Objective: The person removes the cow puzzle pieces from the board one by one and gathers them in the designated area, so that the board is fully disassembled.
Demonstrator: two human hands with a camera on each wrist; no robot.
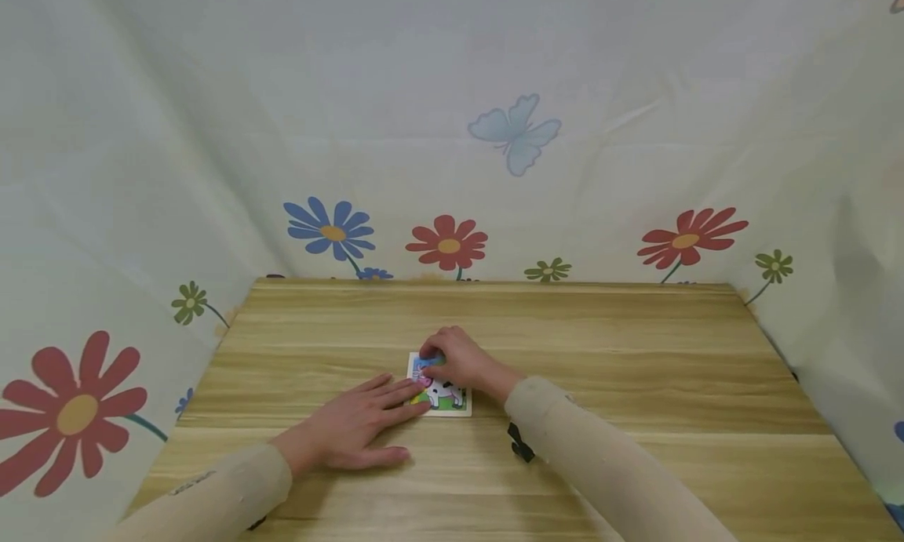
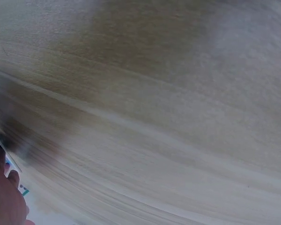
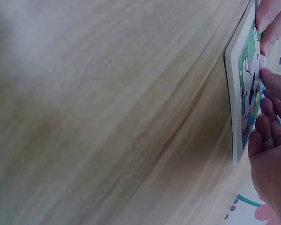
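Note:
A small picture puzzle board (image 1: 461, 407) with a white border and a spotted cow on green lies on the wooden table. My left hand (image 1: 360, 422) rests palm down with its fingers fairly straight, their tips over the board's left side. From the right, my right hand (image 1: 464, 361) reaches over the upper part, thumb and forefinger curled together in a pinch at a small puzzle piece in the picture, mostly hidden by the fingers. In the right wrist view the board (image 3: 232, 89) is seen edge-on, with the right thumb and fingers (image 3: 267, 126) close against its face.
The wooden table (image 1: 600, 338) extends around the board on every side. A pale cloth (image 1: 395, 71) printed with flowers and a butterfly hangs behind and beside it. Black straps (image 1: 521, 443) show under the right sleeve.

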